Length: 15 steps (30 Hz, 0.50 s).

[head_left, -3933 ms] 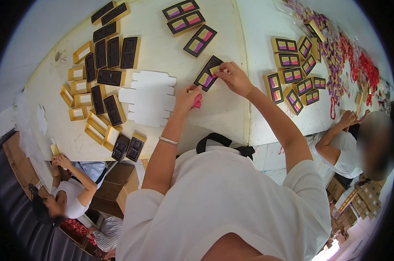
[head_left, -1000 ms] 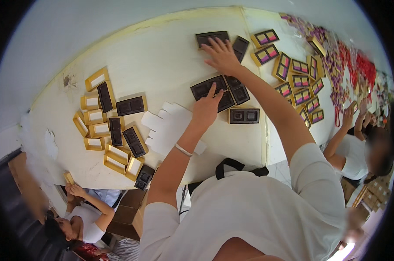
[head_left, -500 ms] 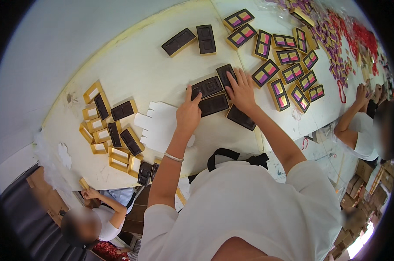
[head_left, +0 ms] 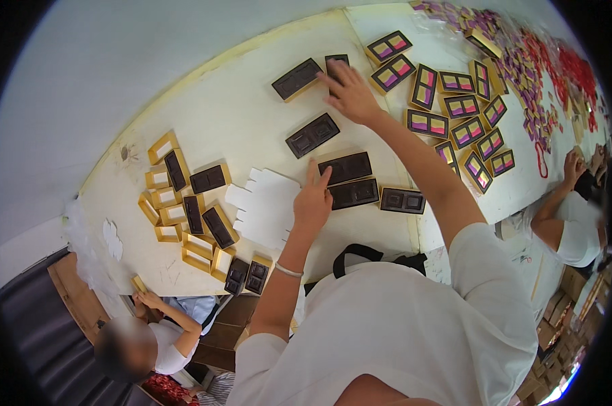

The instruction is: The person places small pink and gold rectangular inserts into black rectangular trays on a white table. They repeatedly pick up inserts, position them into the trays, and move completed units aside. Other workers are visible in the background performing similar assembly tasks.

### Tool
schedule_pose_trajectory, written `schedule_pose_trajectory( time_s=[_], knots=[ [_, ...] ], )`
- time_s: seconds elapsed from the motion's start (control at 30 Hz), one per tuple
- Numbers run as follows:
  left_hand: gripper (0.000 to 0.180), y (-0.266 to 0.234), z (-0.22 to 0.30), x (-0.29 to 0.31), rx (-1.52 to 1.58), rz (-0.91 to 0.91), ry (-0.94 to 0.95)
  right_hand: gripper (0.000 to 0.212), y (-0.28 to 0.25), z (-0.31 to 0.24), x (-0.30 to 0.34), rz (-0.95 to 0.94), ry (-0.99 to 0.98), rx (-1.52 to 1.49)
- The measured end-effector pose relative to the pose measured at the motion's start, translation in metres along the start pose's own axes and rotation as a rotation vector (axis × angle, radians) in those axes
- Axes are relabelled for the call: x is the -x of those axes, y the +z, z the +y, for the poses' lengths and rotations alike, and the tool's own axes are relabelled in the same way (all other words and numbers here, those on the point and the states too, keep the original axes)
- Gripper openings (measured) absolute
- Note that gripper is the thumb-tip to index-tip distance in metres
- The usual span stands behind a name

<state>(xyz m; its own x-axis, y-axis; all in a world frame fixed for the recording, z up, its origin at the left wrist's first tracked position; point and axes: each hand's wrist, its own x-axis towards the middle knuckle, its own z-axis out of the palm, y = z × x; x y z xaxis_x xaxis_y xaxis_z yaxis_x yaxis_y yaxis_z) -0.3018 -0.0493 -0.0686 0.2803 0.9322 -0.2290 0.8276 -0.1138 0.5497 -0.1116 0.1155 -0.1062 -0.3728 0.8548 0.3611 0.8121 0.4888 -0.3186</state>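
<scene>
The left hand (head_left: 313, 201) is laid flat, fingers spread, on a dark tray (head_left: 345, 168). The right hand (head_left: 350, 91), reached far forward, is pressed open on another tray (head_left: 336, 64). Neither is gripped; trays beside the forearm could be knocked askew.

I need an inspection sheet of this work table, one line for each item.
Surface: pale table.
Job's things: dark trays, one under the left hand; another dark tray under the right hand.
Clutter: gold box parts, white card stack, trays with pink and purple inserts.
Fingers: both hands spread flat, gripping nothing.
Cables: nothing seen.
Surroundings: other people seated at the table edges, cardboard cartons.
</scene>
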Motion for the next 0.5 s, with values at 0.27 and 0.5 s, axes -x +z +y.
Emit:
schedule_pose_trajectory(
  time_s=[0.27,0.5],
  knots=[
    [0.057,-0.033,-0.031,-0.037,-0.023,0.090,-0.149,0.060,0.042,-0.060,0.001,-0.082,0.662,0.077],
    [0.056,-0.021,-0.046,-0.055,-0.101,0.072,0.104,0.058,0.041,-0.050,-0.022,-0.062,0.690,-0.039]
  ],
)
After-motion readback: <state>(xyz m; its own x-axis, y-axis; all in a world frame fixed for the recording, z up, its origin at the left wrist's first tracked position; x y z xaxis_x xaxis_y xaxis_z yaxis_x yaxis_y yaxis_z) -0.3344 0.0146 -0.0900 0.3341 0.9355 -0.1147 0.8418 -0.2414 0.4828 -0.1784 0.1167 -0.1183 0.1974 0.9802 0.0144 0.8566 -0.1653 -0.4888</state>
